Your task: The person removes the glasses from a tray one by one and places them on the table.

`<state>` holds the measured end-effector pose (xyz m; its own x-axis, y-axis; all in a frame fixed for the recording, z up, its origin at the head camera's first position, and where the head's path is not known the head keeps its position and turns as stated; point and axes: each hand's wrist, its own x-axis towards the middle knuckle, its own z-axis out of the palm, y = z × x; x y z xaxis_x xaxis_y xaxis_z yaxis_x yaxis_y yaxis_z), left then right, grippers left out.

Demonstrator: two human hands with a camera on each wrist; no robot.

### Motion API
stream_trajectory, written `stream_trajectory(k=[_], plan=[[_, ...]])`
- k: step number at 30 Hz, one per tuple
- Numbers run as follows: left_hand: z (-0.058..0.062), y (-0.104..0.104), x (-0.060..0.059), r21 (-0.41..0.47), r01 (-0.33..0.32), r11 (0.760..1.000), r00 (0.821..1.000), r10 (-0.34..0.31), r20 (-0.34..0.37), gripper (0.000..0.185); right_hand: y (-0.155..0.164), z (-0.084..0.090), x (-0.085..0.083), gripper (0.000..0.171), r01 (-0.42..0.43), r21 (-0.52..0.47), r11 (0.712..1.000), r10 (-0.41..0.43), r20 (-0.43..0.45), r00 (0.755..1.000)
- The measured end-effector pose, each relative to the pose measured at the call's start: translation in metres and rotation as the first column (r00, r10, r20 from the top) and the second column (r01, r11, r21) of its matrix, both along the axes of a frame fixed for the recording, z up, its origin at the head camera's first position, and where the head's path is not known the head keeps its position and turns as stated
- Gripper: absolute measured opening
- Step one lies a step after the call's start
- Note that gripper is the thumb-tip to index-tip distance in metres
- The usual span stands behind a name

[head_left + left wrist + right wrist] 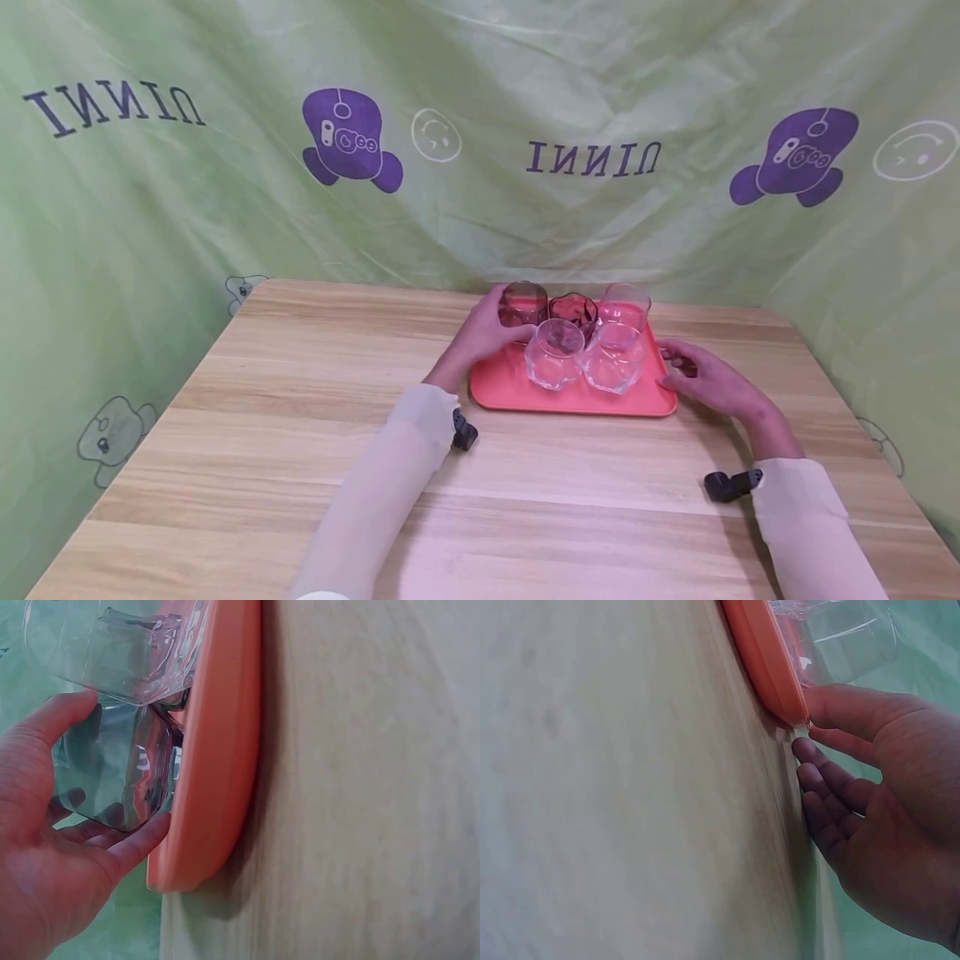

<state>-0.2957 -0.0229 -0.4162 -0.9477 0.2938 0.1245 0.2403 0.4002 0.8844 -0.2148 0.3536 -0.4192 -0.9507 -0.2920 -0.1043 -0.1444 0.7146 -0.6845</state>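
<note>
On the red tray (510, 387) stand several glasses. My left hand (483, 327) grips a dark tinted glass (523, 304) at the tray's back left. In the left wrist view, the thumb lies along one side of this glass (112, 761) and the fingers curl round the other, one fingertip right at the tray's rim (217, 750). At the tray's right edge is my right hand (708, 379), its thumb and forefinger tips at the rim (769, 667) and the other fingers loosely bent.
Beside the gripped glass is another dark glass (573, 310). Two clear faceted glasses (553, 367) stand in front, and a clear glass (626, 307) is at the back right. The wooden table (300, 400) ends just behind the tray, before a green printed curtain (480, 225).
</note>
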Motion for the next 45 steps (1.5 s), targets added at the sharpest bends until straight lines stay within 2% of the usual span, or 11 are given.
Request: stream_trajectory(k=[12, 17, 25, 33, 38, 45], plan=[[-0.002, 0.001, -0.003, -0.039, -0.033, 0.999, 0.999, 0.032, -0.021, 0.086, 0.001, -0.002, 0.003, 0.072, 0.033, -0.022, 0.999, -0.033, 0.015, 0.999], [-0.001, -0.005, -0.003, -0.033, -0.058, 0.998, 0.998, 0.056, -0.032, 0.082, 0.001, -0.002, 0.003, 0.071, 0.045, -0.025, 0.999, -0.044, 0.015, 0.999], [0.004, -0.016, -0.001, -0.078, -0.075, 0.994, 0.997, 0.072, -0.040, 0.083, 0.001, -0.003, 0.004, 0.072, 0.059, -0.025, 0.998, -0.059, 0.008, 0.998], [0.015, -0.034, 0.004, -0.062, -0.058, 0.996, 0.997, 0.055, -0.057, 0.082, 0.001, -0.004, 0.007, 0.071, 0.059, -0.044, 0.997, -0.059, 0.003, 0.998], [0.023, -0.048, 0.008, -0.030, -0.053, 0.998, 0.998, 0.052, -0.037, 0.081, 0.003, -0.005, 0.005, 0.072, 0.060, -0.040, 0.997, -0.059, 0.003, 0.998], [0.024, -0.072, 0.010, -0.041, -0.084, 0.996, 0.995, 0.082, -0.051, 0.081, 0.002, -0.006, 0.005, 0.071, 0.056, -0.046, 0.997, -0.056, 0.007, 0.998]])
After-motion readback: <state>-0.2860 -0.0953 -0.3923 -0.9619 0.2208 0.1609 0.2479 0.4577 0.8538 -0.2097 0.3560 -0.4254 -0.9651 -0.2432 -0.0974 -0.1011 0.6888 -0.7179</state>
